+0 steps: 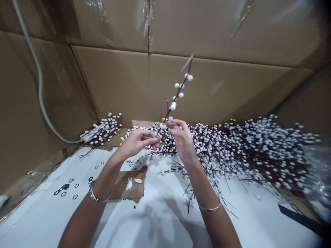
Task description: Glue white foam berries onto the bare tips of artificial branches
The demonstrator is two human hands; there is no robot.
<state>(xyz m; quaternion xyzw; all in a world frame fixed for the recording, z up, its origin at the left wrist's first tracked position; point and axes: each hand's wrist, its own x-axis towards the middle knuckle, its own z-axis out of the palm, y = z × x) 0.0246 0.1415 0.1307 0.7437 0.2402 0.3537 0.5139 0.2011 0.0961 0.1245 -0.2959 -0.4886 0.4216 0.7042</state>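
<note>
A dark brown artificial berry stem (178, 93) with white berries slants up and to the right in front of the cardboard. Its lower end is pinched between the thumb and fingers of my left hand (141, 141). Higher up, my right hand (181, 134) holds the same stem at a white berry, with fingertips closed around it. Something thin and pale shows at the stem's upper tip. Behind and right of my hands lies a big heap of similar berry stems (248, 148).
A smaller bunch of berry stems (103, 129) lies at the back left, near a white cable (40, 79). Several black rings (64, 187) are scattered on the white surface (33, 210). A cardboard piece (124, 186) bears white smears. Cardboard walls (113, 79) enclose the back and sides.
</note>
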